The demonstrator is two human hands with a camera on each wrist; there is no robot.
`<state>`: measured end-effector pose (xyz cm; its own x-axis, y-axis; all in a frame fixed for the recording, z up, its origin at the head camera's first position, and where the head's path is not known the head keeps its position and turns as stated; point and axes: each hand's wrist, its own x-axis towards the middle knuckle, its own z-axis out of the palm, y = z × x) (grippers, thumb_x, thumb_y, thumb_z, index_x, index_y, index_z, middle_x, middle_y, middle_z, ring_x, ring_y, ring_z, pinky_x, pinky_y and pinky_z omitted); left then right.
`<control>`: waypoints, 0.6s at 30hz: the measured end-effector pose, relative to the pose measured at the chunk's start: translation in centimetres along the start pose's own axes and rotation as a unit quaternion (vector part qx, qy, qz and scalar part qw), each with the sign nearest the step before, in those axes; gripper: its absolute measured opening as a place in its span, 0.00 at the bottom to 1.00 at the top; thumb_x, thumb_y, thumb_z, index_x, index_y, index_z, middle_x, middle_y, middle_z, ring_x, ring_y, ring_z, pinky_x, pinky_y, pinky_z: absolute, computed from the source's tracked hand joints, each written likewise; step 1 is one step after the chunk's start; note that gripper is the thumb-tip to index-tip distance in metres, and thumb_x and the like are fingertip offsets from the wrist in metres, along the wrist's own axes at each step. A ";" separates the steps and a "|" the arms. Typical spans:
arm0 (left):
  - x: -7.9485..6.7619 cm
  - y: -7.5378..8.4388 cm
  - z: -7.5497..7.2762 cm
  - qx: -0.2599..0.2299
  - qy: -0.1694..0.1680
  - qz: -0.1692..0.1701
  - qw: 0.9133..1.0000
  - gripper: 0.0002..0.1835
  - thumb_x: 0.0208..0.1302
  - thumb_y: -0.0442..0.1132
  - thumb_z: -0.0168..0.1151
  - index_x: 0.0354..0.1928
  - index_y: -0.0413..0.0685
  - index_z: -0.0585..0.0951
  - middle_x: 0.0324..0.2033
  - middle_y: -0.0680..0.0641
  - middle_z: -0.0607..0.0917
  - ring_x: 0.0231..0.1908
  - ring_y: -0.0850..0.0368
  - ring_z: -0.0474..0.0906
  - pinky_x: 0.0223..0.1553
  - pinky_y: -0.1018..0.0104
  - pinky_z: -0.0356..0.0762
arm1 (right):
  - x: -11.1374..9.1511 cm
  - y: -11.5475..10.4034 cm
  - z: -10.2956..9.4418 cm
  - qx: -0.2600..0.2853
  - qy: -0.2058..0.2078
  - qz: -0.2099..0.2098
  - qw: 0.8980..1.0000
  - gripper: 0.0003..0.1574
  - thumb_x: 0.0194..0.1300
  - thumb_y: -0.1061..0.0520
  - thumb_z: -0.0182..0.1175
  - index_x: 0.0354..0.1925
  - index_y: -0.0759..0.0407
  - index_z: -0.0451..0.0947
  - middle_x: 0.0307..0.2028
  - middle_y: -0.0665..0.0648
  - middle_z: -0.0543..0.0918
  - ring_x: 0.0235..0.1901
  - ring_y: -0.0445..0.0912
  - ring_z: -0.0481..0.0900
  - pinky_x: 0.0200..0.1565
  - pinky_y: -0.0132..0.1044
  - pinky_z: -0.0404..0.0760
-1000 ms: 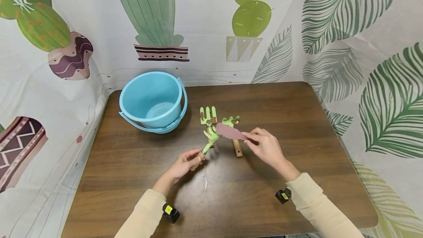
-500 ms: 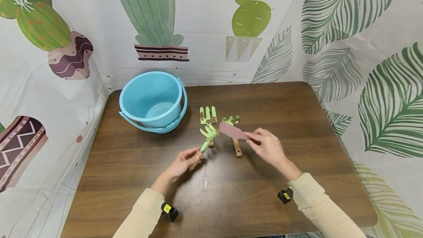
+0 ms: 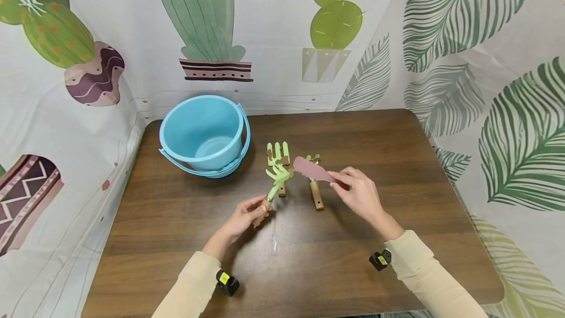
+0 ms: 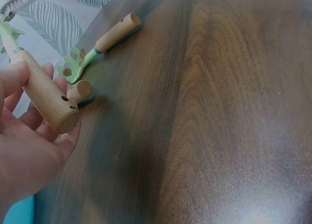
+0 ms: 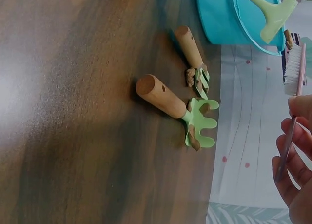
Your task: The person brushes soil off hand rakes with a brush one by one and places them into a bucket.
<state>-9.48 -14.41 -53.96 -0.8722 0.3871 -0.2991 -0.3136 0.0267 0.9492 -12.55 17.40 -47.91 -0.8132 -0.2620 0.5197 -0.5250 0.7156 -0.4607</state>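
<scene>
My left hand (image 3: pixel 243 217) grips the wooden handle (image 4: pixel 51 94) of a small garden rake, its light-green head (image 3: pixel 277 175) raised above the table. In my right hand (image 3: pixel 359 198), thumb and fingers pinch the handle of a pink brush (image 3: pixel 311 168). White bristles (image 5: pixel 294 68) show in the right wrist view, close to the rake head and a brown clump by it. Behind the raised tools lie a green garden fork (image 3: pixel 277 153) and another green-headed tool with a wooden handle (image 3: pixel 316 195). Brown clumps cling to both lying tools; the brush partly covers the second one's head.
A light-blue bucket (image 3: pixel 200 134) with its handle down stands at the back left of the brown wooden table (image 3: pixel 397 151). A small clear sliver (image 3: pixel 274 244) lies near the front middle. A cloth printed with cacti and leaves (image 3: pixel 278 28) hangs close behind the table.
The brush has shifted right and its end has risen, away from the rake's prongs. The rake head has swung slightly left. The lying tools and bucket stay put.
</scene>
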 end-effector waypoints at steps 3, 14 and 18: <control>0.1 0.0 0.1 0.000 0.003 -0.001 1.000 0.25 0.65 0.35 0.52 0.63 0.36 0.65 0.49 0.28 0.76 0.44 0.41 0.77 0.39 0.62 0.76 | 0.1 -0.2 0.2 -0.003 -0.004 0.001 1.000 0.17 0.47 0.59 0.70 0.40 0.52 0.85 0.28 0.46 0.80 0.23 0.37 0.67 0.22 0.27 0.64; 0.1 0.0 0.4 -0.002 0.000 -0.003 1.000 0.24 0.65 0.33 0.51 0.63 0.37 0.66 0.48 0.26 0.75 0.43 0.41 0.77 0.33 0.68 0.75 | 0.5 -1.4 0.7 0.015 -0.003 -0.017 1.000 0.17 0.47 0.60 0.69 0.40 0.51 0.85 0.28 0.46 0.80 0.25 0.38 0.69 0.23 0.29 0.66; 0.1 0.1 0.5 0.000 0.002 -0.004 1.000 0.24 0.65 0.33 0.51 0.63 0.37 0.66 0.48 0.26 0.75 0.44 0.39 0.77 0.39 0.62 0.76 | 0.4 -1.4 0.8 0.017 -0.009 -0.022 1.000 0.17 0.48 0.60 0.69 0.40 0.52 0.85 0.28 0.47 0.80 0.25 0.38 0.68 0.23 0.30 0.66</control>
<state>-9.44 -13.94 -53.89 -0.8717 0.3824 -0.3064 -0.3201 0.0291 0.9469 -12.33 15.82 -47.64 -0.7929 -0.3045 0.5278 -0.5687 0.6807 -0.4618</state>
